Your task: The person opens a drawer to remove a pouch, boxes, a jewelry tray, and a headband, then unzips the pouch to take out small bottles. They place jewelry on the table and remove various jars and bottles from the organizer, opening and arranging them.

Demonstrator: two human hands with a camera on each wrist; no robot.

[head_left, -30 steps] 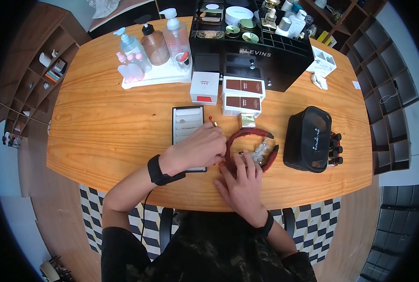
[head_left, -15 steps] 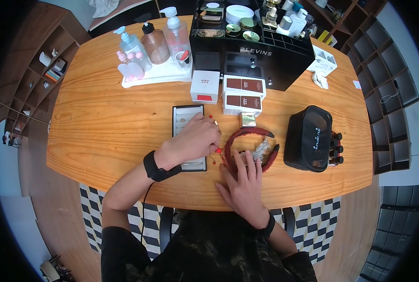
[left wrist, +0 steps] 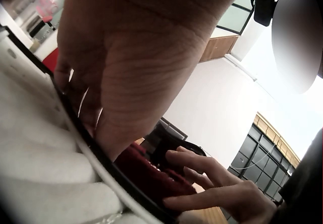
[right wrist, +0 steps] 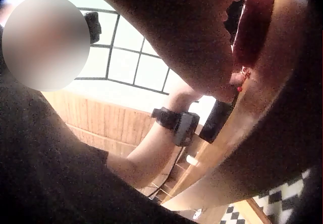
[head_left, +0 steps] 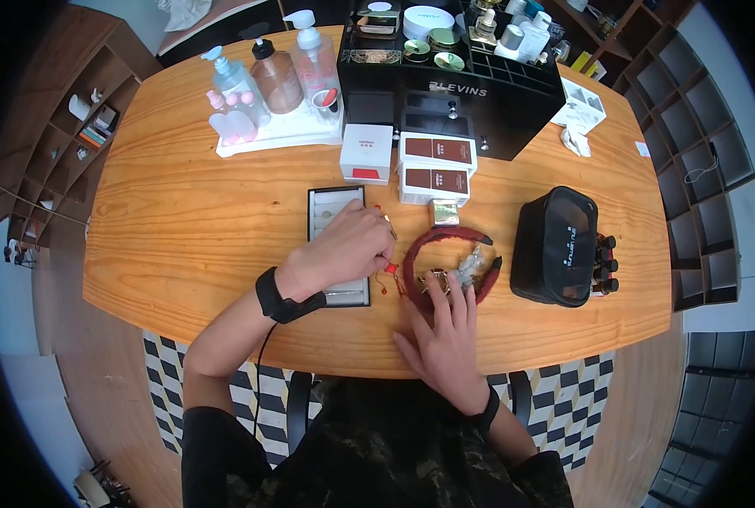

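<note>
My left hand reaches across a black-framed ring tray with pale padded rolls. Its fingers point down at the tray's right edge and pinch a red beaded bracelet with gold pieces; the fingertips are hidden under the hand. In the left wrist view the tray's padded rolls lie close below the palm. My right hand rests with fairly straight, spread fingers on the lower left of a dark red headband with black tips. Within the headband's curve lie a whitish ornament and small gold jewelry.
A black mesh pouch stands at the right beside several small dark bottles. Behind are a small gold box, white boxes, a black cosmetics organizer and a white tray of pump bottles.
My left hand has moved left and slightly away from me, over the ring tray, with the red bead part shifting along. My right hand has barely moved, its fingers slightly more spread.
</note>
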